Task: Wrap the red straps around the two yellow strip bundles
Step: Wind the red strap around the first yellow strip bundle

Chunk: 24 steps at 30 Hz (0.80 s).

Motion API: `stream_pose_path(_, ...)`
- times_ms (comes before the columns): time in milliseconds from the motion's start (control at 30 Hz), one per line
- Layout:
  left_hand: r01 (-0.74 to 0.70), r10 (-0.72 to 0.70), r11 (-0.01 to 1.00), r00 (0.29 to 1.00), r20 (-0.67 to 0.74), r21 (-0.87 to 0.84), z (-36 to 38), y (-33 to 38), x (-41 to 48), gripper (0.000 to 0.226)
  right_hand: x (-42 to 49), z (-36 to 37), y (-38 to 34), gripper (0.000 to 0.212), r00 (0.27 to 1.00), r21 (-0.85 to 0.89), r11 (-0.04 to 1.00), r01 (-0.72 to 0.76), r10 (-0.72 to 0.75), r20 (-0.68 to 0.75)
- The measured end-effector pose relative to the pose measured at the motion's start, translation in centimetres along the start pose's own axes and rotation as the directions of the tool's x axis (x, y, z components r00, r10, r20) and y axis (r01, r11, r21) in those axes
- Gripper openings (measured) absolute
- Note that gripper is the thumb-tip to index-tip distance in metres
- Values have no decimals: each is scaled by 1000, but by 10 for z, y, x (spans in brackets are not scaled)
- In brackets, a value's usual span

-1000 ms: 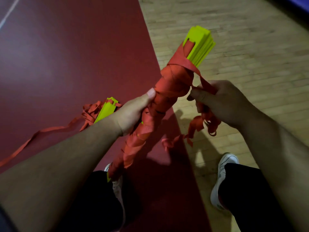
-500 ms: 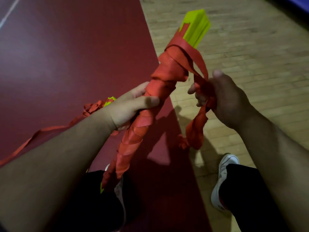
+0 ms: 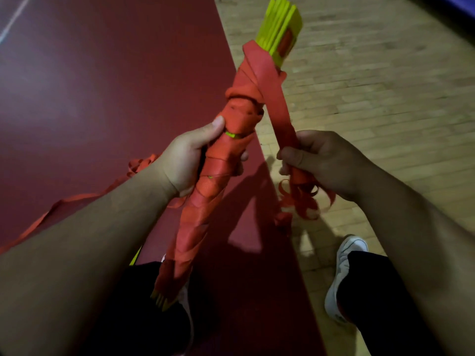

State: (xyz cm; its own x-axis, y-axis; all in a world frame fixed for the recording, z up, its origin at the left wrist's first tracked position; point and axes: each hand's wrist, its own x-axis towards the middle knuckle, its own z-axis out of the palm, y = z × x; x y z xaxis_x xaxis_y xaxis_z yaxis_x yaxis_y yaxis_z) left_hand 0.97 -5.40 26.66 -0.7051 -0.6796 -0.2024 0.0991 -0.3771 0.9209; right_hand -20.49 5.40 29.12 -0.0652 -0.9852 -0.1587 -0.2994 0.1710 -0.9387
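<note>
Yellow strip bundle [image 3: 280,29] was up off the floor [image 3: 372,98], long axis pointing up and away from the person, left hand [image 3: 190,160] with fingers curled round its wrapped middle. Right hand [image 3: 321,160] sat just right of it, gripping the red strap [image 3: 279,109] taut from the top turn, so it'd probably carry the next loop.

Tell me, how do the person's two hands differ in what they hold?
The left hand grips the strap-wrapped yellow bundle around its middle; the right hand grips only the free red strap, beside the bundle. The left hand's load is a stiff stick; the right hand's is a flat band pulled straight, loose curls hanging below. Both curl round red strap.
</note>
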Motion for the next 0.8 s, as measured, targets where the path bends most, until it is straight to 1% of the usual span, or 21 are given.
stream_pose_path(67, 6, -7, 1000, 999, 35, 20, 1, 1, 0, 50, 2, -1, 2, 4, 1000, -48, 999, -22, 22, 5)
stream_pose_path(133, -10, 4, 998, 996, 91, 64, 1, 0, 1, 79, 2, -3, 1, 8, 999, -121, 992, -49, 50, 9)
stream_pose_path(167, -34, 25, 994, 995, 95, 102, 2, -1, 0, 89, 2, -3, 1, 10, 999, -147, 988, -46, 48, 13)
stream_pose_path(200, -65, 54, 989, 995, 85, 134, 3, -2, 0, 93, 1, -3, 2, 10, 999, -163, 986, -37, 41, 22)
stream_pose_path(300, -122, 117, 982, 992, 39, 146, -1, -2, 0, 81, -3, 0, 1, 9, 999, -170, 985, -15, 22, 37)
stream_pose_path(400, -130, 128, 978, 992, 18, 164, -7, 0, -1, 69, -4, 3, 2, 19, 998, -186, 983, -3, -8, -59)
stream_pose_path(500, -134, 143, 982, 988, -58, 131, -6, -2, 0, 42, -2, 5, 2, 21, 995, -82, 997, -9, 1, -98)
stream_pose_path(533, -139, 152, 981, 984, -91, 134, -5, -3, 2, 40, -2, 7, 2, 21, 996, -72, 997, -10, 3, -89)
stream_pose_path(600, -152, 180, 973, 971, -156, 175, -3, -2, 5, 45, 0, 10, 5, 23, 998, -48, 998, -31, 28, -63)
stream_pose_path(700, -107, 151, 978, 956, -252, 180, 5, 5, 4, 61, 3, 11, 7, 31, 996, -20, 998, -64, 62, -60)
stream_pose_path(733, -97, 138, 979, 962, -237, 179, 7, 6, 2, 70, 4, 12, 8, 33, 996, -28, 997, -65, 63, -64)
stream_pose_path(800, -106, 135, 970, 983, -124, 219, 10, 7, -1, 87, 4, 11, 9, 33, 997, -41, 997, -60, 58, -56)
